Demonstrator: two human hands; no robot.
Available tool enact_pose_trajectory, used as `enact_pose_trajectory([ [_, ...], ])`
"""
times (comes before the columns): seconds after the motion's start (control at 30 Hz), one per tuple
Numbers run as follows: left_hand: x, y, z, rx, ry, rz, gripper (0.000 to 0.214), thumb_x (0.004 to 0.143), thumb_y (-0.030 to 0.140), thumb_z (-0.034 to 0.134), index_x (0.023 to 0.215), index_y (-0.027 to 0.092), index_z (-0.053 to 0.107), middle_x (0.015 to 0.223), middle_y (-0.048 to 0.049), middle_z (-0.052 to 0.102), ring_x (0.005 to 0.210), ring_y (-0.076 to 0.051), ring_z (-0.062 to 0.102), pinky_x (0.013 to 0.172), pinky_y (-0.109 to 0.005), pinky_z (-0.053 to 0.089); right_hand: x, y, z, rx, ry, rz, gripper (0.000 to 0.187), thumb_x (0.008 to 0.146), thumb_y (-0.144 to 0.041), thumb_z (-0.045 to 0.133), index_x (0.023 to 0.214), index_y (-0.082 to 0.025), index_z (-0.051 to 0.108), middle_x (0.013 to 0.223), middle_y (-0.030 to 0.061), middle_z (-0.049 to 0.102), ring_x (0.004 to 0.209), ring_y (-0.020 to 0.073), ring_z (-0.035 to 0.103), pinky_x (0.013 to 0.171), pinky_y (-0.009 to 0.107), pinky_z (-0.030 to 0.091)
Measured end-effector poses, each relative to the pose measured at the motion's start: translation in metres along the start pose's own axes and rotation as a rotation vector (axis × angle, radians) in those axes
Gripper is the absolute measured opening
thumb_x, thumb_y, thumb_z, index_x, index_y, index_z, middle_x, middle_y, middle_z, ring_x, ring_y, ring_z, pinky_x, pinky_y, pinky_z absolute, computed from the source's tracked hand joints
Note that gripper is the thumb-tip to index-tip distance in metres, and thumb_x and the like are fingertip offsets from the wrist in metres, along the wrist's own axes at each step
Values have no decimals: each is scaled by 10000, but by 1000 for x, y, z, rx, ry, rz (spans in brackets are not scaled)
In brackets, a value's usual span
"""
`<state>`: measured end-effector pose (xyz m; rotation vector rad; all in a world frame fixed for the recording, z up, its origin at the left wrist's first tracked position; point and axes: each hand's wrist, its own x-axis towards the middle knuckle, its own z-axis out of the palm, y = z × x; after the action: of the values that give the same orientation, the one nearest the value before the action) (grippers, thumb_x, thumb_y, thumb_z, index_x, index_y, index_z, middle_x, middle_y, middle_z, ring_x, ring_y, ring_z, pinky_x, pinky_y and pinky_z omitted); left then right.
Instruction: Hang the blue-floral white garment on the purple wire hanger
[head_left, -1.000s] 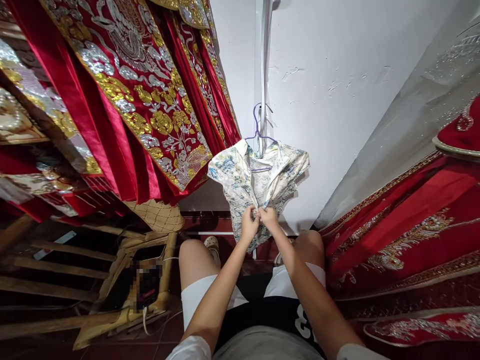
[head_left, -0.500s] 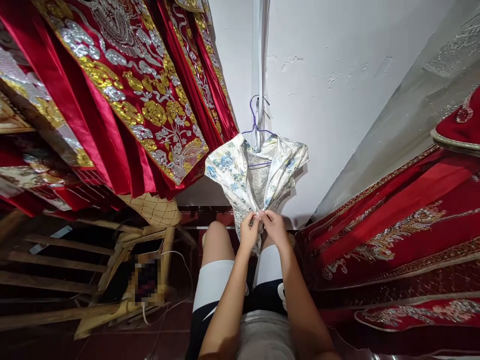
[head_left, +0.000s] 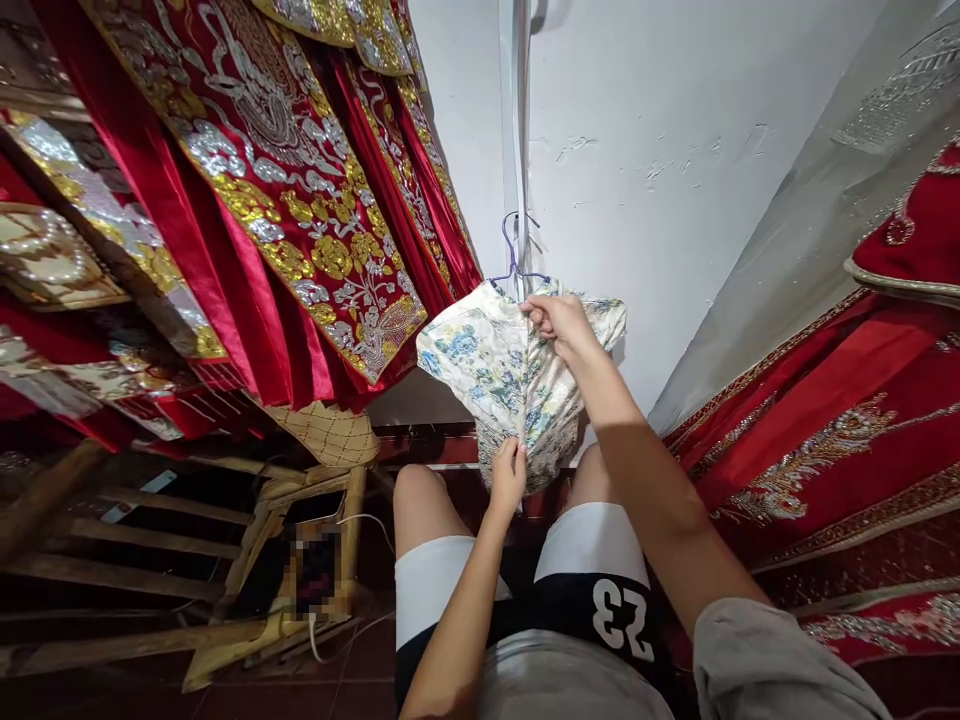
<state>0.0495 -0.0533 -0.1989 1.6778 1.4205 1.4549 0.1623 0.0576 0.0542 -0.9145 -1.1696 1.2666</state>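
A small cream garment with blue flowers [head_left: 491,370] hangs on a purple wire hanger [head_left: 513,255] against the white wall. My left hand [head_left: 510,476] pinches the garment's front low down, near its hem. My right hand [head_left: 556,318] is raised to the collar and grips the fabric just under the hanger. Both hands are closed on the cloth.
Red robes with gold and silver embroidery [head_left: 285,200] hang close on the left. More red embroidered cloth [head_left: 825,440] lies on the right. A wooden chair [head_left: 300,560] with a woven fan stands low at left. My knees in white shorts are below the garment.
My right hand has gone up from the middle of the garment's front to its collar. My left hand stays low on the fabric. The front now looks closed.
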Motion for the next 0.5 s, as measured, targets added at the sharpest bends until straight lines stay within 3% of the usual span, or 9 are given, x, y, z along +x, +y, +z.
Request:
enact_pose_trajectory([
  [0.1, 18, 8, -8, 21, -76, 32, 305, 969, 385, 484, 709, 226, 473, 747, -33, 530, 754, -214, 519, 743, -332, 413, 3, -12, 8, -67, -43, -33, 229, 902, -175, 616, 685, -118, 661, 472, -37, 533, 363, 30, 359, 365, 155, 229],
  [0.17, 44, 26, -22, -5, -83, 82, 226, 965, 389, 522, 827, 217, 574, 807, -40, 589, 796, -212, 558, 773, -329, 436, -7, -6, 9, -82, -75, -75, 220, 910, -210, 623, 709, -128, 657, 470, -37, 551, 361, 37, 380, 372, 152, 253],
  [0.3, 114, 91, -56, -59, 126, 289, 338, 1017, 424, 489, 1291, 250, 579, 908, -45, 639, 833, -202, 598, 819, -327, 465, -24, 6, 2, -151, -92, -142, 227, 913, -259, 621, 717, -147, 643, 466, -38, 554, 370, 53, 392, 399, 165, 282],
  [0.4, 159, 141, -71, 9, 75, 495, 276, 1015, 431, 503, 1114, 237, 672, 956, -70, 666, 879, -214, 609, 845, -337, 470, -21, 12, -5, -215, -99, -238, 242, 919, -320, 613, 747, -156, 658, 488, -41, 547, 398, 68, 404, 441, 187, 308],
  [0.5, 185, 168, -78, 107, -6, 607, 241, 992, 384, 565, 862, 207, 664, 869, -61, 658, 856, -204, 603, 834, -327, 469, -11, 31, -11, -357, -37, -301, 260, 920, -340, 576, 760, -161, 675, 514, -38, 543, 443, 95, 426, 485, 217, 313],
])
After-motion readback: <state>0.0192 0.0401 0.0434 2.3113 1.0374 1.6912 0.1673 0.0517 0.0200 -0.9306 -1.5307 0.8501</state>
